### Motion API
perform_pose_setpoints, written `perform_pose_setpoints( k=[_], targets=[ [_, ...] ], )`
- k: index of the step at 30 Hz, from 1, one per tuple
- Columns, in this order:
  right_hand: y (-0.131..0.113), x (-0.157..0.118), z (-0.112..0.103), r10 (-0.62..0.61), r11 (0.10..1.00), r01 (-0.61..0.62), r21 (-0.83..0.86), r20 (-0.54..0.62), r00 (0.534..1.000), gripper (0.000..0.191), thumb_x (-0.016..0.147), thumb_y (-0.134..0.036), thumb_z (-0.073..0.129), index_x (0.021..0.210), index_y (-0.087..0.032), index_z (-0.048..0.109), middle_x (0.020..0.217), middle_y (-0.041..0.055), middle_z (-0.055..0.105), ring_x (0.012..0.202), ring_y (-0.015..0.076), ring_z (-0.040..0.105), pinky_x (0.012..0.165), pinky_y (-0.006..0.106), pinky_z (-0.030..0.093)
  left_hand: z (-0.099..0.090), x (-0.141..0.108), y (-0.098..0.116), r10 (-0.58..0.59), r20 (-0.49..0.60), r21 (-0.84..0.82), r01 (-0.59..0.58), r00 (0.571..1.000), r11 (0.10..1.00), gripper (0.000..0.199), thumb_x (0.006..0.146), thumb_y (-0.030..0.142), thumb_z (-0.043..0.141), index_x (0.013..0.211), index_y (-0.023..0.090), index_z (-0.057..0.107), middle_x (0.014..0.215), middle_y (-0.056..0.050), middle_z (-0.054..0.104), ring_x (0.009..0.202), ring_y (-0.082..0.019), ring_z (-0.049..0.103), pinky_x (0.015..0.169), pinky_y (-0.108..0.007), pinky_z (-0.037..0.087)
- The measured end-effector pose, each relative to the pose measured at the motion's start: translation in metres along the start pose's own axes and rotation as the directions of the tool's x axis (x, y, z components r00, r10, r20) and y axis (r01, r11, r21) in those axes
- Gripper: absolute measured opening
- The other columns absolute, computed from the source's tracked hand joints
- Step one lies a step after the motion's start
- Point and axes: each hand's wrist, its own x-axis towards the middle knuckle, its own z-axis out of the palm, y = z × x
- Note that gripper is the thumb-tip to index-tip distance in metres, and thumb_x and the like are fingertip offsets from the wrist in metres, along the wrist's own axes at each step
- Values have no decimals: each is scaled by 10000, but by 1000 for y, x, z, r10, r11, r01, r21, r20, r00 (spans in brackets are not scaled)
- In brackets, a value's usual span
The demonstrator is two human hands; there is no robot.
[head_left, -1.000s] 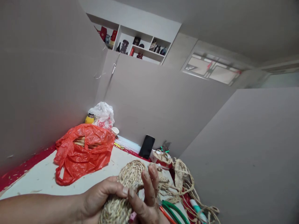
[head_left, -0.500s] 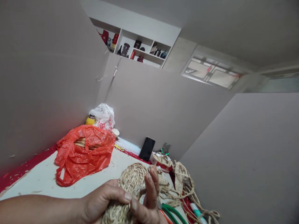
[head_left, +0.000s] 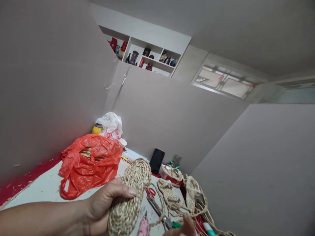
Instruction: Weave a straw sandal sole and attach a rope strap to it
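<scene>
Head view: pale, coiled, braided oval sole (head_left: 130, 200) in the left hand (head_left: 103, 205).

Single head view, facing the black phone (head_left: 157, 160) across the tabletop (head_left: 51, 180)
From the near side of the phone, the camera looks forward and down, with the left hand (head_left: 105, 201) close below; beyond and above the phone, the shelves (head_left: 157, 62) slant down rightward, showing a tilted view.
</scene>
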Motion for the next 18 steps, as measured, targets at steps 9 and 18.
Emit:
perform_pose_setpoints(
  k=[9,18],
  targets=[
    [-24,44,-5,424,869,-240,433,-399,813,56,767,-175,709,784,-197,661,755,3,691,714,160,658,754,347,551,-9,8,6,101,-36,230,-90,994,969,356,625,140,708,973,97,648,726,-71,680,646,-163,651,661,-283,517],
    [-17,70,-17,910,90,-558,825,159,382,199,666,-339,815,761,-210,697,771,-20,679,707,100,624,703,204,548,-17,15,13,193,-101,418,-134,976,899,361,575,194,758,900,109,628,690,-26,643,579,-117,587,568,-230,474]
  ],
)
